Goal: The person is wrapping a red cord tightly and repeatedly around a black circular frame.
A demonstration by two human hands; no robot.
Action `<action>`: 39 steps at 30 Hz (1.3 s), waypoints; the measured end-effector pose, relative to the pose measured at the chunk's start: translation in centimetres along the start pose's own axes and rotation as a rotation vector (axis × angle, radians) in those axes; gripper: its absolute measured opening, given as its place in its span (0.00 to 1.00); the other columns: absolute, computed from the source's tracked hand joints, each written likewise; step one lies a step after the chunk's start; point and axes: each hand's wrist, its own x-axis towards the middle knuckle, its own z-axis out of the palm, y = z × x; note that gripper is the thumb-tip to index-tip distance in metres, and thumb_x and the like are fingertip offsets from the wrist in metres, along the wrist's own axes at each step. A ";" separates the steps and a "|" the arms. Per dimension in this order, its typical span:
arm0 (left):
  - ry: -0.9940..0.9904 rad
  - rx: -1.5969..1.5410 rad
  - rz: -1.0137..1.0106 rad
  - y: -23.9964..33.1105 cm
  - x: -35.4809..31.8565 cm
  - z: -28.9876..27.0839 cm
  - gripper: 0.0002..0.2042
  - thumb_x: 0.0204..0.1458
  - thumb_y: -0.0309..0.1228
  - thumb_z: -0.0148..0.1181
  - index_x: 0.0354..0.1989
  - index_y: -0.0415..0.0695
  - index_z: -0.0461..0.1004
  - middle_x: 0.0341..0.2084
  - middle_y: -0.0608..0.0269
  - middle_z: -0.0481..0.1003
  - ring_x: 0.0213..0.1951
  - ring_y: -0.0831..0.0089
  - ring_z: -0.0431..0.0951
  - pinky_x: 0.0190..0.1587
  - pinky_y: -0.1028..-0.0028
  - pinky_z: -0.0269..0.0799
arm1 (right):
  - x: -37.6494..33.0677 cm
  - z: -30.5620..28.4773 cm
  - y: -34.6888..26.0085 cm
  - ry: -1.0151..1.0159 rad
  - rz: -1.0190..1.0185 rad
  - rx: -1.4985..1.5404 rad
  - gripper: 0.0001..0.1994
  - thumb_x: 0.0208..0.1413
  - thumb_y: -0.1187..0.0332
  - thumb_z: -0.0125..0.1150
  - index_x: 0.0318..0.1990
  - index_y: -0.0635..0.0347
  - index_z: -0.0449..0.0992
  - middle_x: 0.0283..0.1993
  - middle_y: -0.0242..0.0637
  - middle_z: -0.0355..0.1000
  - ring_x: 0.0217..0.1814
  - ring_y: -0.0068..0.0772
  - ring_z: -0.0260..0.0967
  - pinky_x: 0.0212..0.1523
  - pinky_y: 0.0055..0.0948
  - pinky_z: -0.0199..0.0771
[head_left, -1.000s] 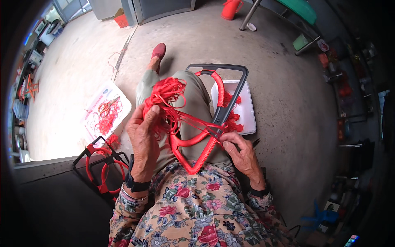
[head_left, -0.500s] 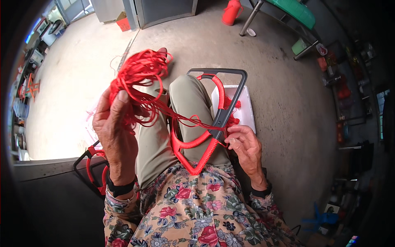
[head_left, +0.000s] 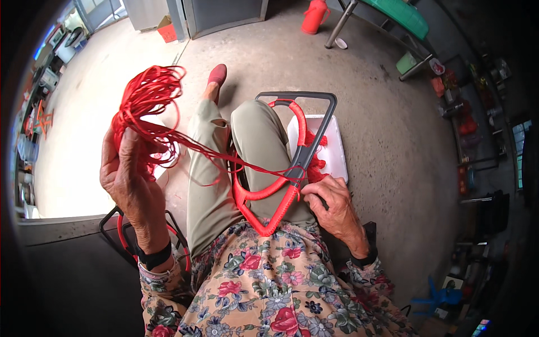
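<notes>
- Now, here's your left hand, out past the left edge of your lap, closed firmly round a big looped hank of red cord.
- Up goes the spray of loops above that grip, while a few strands run down and across your lap to the black frame.
- Over on the other side, your right hand is at the lap's right edge, curled narrow, thumb close to forefinger, right beside the frame's side bar (whether it pinches a strand, I cannot tell).
- The frame lies tilted along the right side of your lap, far end out beyond the right knee, its red-wrapped tip pointing in at your floral top.
- Red wrapping covers the tip and the curved inner loop; the long side bar shows bare black.
- Just past the lap's right edge, a white tub sits on the floor, more red cord by its left edge.
- Down left, another wrapped frame shows, partly hidden behind your left forearm.
</notes>
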 end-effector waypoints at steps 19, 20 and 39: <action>-0.016 0.256 0.304 0.9 2.3 -4.1 0.15 0.59 0.28 0.53 0.51 0.31 0.70 0.35 0.57 0.77 0.32 0.76 0.77 0.35 0.79 0.74 | -1.0 0.5 0.2 0.213 0.196 0.302 0.06 0.54 0.77 0.58 0.39 0.65 0.73 0.30 0.33 0.72 0.24 0.21 0.68 0.27 0.22 0.69; -0.032 0.123 0.268 1.5 3.0 -4.0 0.15 0.59 0.28 0.53 0.51 0.31 0.70 0.36 0.56 0.77 0.32 0.76 0.77 0.37 0.79 0.74 | -0.9 0.4 0.1 0.213 0.183 0.286 0.05 0.54 0.77 0.58 0.39 0.65 0.73 0.30 0.33 0.72 0.24 0.21 0.68 0.26 0.21 0.69; -0.068 0.023 0.284 4.0 2.9 -6.4 0.19 0.59 0.25 0.53 0.57 0.31 0.64 0.50 0.51 0.71 0.49 0.69 0.74 0.50 0.71 0.74 | 2.3 3.7 -0.9 0.062 -0.050 0.151 0.08 0.52 0.76 0.60 0.40 0.67 0.76 0.30 0.41 0.75 0.27 0.34 0.73 0.28 0.28 0.72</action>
